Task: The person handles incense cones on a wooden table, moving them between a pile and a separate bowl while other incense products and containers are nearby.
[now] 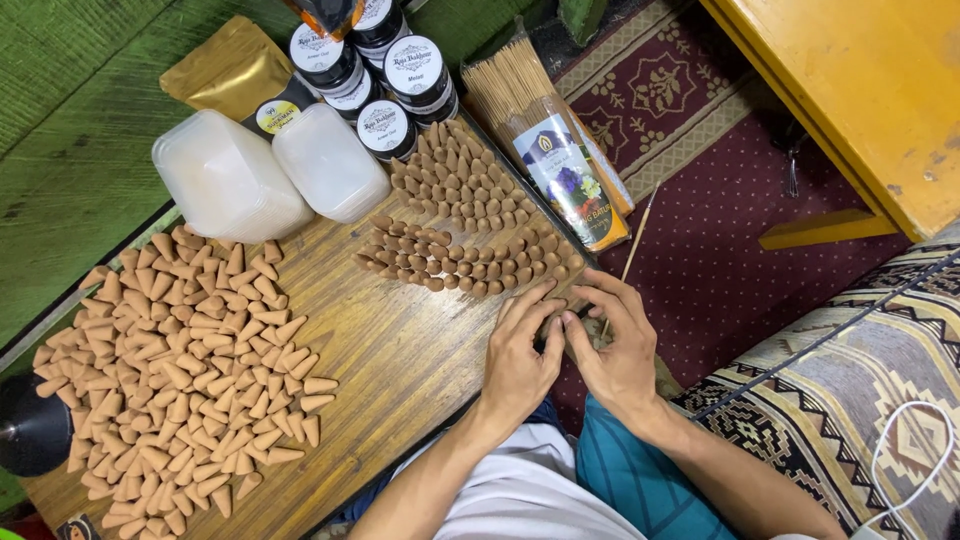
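Observation:
My left hand [520, 352] and my right hand [612, 345] meet at the near edge of a wooden board [400, 350], fingertips pressed together around something small and brown that I cannot make out. Just beyond my fingers lie rows of dark brown incense cones [465, 262] laid on their sides. A big loose heap of lighter tan cones [190, 370] covers the left part of the board.
Two stacks of clear plastic lids or tubs [230, 180] stand at the board's far side, with several black jars with white lids [385, 70], a gold pouch [232, 68] and a packet of incense sticks [560, 150]. A thin stick [632, 255] lies on the maroon rug [720, 250]. A yellow table [870, 90] stands at the right.

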